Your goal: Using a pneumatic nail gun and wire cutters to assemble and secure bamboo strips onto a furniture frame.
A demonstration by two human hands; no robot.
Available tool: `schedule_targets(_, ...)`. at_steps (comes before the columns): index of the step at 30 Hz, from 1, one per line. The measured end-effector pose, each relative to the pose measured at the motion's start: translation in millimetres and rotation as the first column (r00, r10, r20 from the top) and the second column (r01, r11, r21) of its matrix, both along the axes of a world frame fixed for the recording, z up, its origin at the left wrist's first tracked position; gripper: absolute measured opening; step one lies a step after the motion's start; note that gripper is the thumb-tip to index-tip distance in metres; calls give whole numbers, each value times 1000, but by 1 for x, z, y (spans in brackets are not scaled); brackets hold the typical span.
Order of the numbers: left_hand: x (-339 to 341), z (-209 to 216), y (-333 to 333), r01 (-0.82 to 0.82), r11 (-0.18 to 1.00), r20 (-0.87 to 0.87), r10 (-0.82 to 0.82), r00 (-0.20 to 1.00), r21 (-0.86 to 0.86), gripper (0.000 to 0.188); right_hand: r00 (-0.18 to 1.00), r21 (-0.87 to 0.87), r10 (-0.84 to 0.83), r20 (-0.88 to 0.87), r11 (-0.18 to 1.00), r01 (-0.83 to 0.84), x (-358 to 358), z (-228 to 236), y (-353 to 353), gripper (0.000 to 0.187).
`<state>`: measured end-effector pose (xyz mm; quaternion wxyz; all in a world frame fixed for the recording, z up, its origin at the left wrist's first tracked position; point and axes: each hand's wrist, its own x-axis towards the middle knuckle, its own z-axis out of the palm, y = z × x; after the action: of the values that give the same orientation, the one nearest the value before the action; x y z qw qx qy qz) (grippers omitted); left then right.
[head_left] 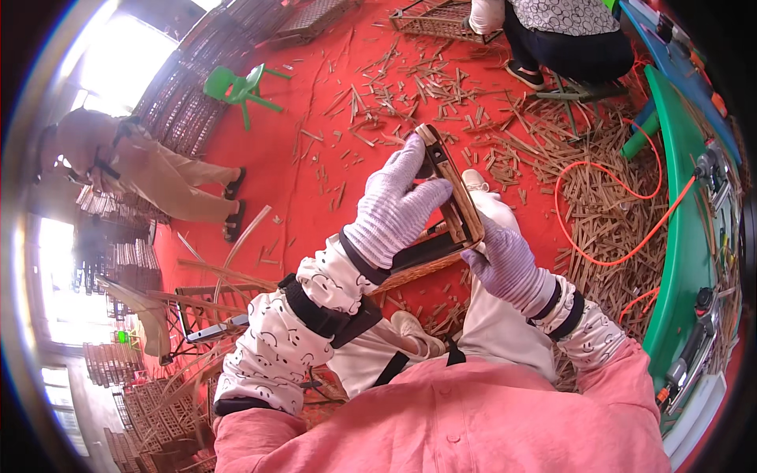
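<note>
Above my lap, both gloved hands are on a brown wooden or bamboo frame [426, 268], which is tilted with its open middle partly showing. My left hand [398, 206], in a pale striped glove, reaches across the frame, its fingers closed at the far side and its thumb stretched toward the right-hand bar. At the near right corner, my right hand [509, 268] grips the frame between thumb and fingers. Part of the frame is hidden behind my left hand and wrist. Whether a small piece is also pinched in either hand, I cannot tell.
Wood strips [599, 229] cover the red floor at right, beside an orange hose [568, 225] and a green table [674, 244] bearing tools. A green chair [236, 87] stands ahead left. One person [134, 158] stands left; another [568, 31] crouches beside a slatted frame [441, 22].
</note>
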<state>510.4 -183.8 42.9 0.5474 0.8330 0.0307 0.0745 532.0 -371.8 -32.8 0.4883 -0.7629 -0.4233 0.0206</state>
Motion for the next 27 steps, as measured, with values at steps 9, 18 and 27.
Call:
schedule_targets(9, 10, -9, 0, -93, 993, 150, 81, 985, 74, 37, 997, 44, -72, 2, 996, 72, -20, -2, -4, 60)
schedule_targets(18, 12, 1, 14, -114, 973, -72, 101, 992, -200, 35, 999, -24, 44, -6, 999, -44, 19, 40, -4, 65)
schedule_targets(27, 21, -3, 18, -120, 930, -85, 96, 992, -347, 28, 707, 566, 391, -588, 825, 14, 80, 34, 41, 47)
